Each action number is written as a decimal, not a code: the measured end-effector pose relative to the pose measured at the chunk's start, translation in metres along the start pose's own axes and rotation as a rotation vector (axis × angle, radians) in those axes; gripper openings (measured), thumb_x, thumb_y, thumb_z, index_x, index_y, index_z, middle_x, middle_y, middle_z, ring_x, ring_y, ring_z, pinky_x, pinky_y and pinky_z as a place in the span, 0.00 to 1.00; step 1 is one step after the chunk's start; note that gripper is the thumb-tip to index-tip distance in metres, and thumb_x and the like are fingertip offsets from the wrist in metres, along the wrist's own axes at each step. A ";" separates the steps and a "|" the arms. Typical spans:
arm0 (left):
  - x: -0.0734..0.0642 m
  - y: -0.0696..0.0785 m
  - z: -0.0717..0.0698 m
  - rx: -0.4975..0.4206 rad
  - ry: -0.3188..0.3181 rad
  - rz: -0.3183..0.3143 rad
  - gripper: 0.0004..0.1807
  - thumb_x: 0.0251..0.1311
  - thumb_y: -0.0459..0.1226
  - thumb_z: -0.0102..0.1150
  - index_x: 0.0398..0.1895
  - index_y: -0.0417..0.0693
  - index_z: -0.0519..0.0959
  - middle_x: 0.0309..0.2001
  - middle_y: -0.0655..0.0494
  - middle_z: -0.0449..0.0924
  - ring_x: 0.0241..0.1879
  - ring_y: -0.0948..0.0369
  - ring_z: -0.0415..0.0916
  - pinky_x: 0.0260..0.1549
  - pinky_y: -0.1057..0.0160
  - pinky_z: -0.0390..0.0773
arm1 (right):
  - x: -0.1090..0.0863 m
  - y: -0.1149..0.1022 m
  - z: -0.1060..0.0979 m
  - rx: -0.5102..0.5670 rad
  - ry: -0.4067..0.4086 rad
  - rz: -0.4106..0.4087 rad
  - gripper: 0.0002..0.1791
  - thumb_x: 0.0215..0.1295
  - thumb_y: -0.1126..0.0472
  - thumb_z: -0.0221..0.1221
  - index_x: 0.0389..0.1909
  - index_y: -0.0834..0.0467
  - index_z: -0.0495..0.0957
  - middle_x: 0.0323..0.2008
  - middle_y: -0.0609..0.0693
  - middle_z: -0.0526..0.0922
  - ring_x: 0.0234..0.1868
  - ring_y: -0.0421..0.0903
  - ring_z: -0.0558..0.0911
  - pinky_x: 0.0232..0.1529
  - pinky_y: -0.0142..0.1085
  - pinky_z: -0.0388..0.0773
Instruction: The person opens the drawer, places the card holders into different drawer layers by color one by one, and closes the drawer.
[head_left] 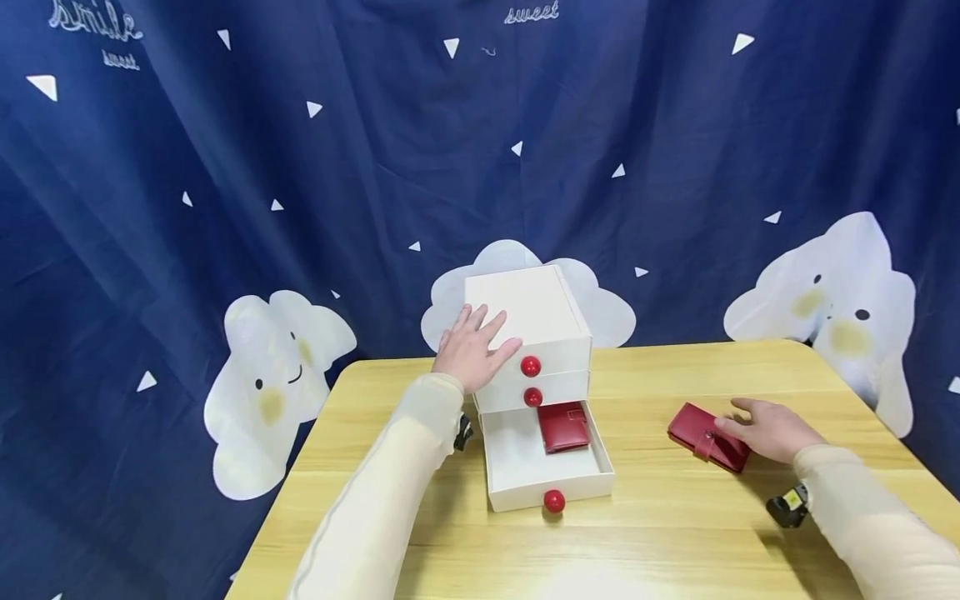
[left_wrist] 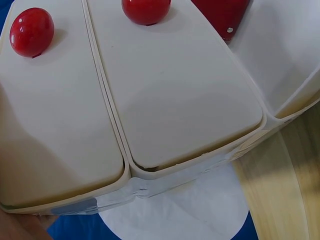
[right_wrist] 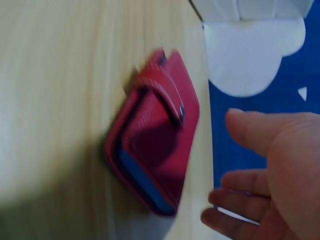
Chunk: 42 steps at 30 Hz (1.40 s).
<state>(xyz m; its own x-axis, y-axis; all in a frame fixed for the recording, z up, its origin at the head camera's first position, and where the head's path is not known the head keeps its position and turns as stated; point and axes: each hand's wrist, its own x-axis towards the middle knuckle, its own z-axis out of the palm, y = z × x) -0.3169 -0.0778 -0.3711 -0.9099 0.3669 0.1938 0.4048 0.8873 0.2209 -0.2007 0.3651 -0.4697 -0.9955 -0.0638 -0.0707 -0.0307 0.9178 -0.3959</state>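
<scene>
My left hand [head_left: 471, 352] rests on the white drawer box [head_left: 517, 304] at its left front, fingers spread over the top. The bottom drawer [head_left: 513, 496] is pulled out, and a dark red wallet [head_left: 564, 427] lies at its back right. Both upper drawers are closed, each with a red knob [head_left: 530, 366]. To the right, a second red wallet [head_left: 708, 437] with a strap lies on the table, strap side up. Beside it is my right hand [head_left: 772, 429], its thumb overlapping the wallet in the head view. In the right wrist view the fingers [right_wrist: 240, 205] are loosely bent and hold nothing.
The wooden table [head_left: 637, 542] carries the box near its back edge. Behind hangs a dark blue curtain [head_left: 390, 125] with white clouds and triangles. A small black device [head_left: 787, 507] is strapped at my right wrist.
</scene>
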 end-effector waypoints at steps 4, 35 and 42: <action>-0.001 0.003 -0.002 0.010 -0.009 -0.002 0.41 0.61 0.72 0.30 0.73 0.67 0.58 0.75 0.55 0.49 0.75 0.52 0.36 0.64 0.35 0.53 | -0.002 0.010 -0.006 -0.007 -0.016 -0.030 0.42 0.67 0.41 0.55 0.59 0.79 0.65 0.51 0.78 0.72 0.53 0.76 0.70 0.49 0.65 0.69; -0.005 0.002 -0.003 -0.007 -0.002 -0.028 0.40 0.61 0.71 0.31 0.73 0.67 0.58 0.75 0.56 0.49 0.75 0.53 0.37 0.66 0.38 0.50 | 0.012 0.031 0.013 0.011 -0.044 -0.067 0.32 0.60 0.43 0.63 0.44 0.71 0.78 0.39 0.62 0.82 0.41 0.60 0.80 0.44 0.57 0.74; -0.005 0.001 -0.003 -0.010 0.002 -0.026 0.40 0.62 0.71 0.32 0.73 0.66 0.59 0.75 0.55 0.50 0.75 0.52 0.38 0.66 0.38 0.51 | 0.010 0.031 0.016 0.034 -0.053 -0.060 0.24 0.57 0.43 0.65 0.37 0.62 0.79 0.31 0.50 0.80 0.33 0.48 0.75 0.37 0.45 0.73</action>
<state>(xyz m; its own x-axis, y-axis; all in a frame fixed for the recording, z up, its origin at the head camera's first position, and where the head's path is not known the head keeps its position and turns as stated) -0.3117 -0.0792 -0.3691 -0.9201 0.3430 0.1894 0.3817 0.8938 0.2354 -0.2105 0.3869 -0.4979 -0.9857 -0.1400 -0.0941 -0.0863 0.8979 -0.4316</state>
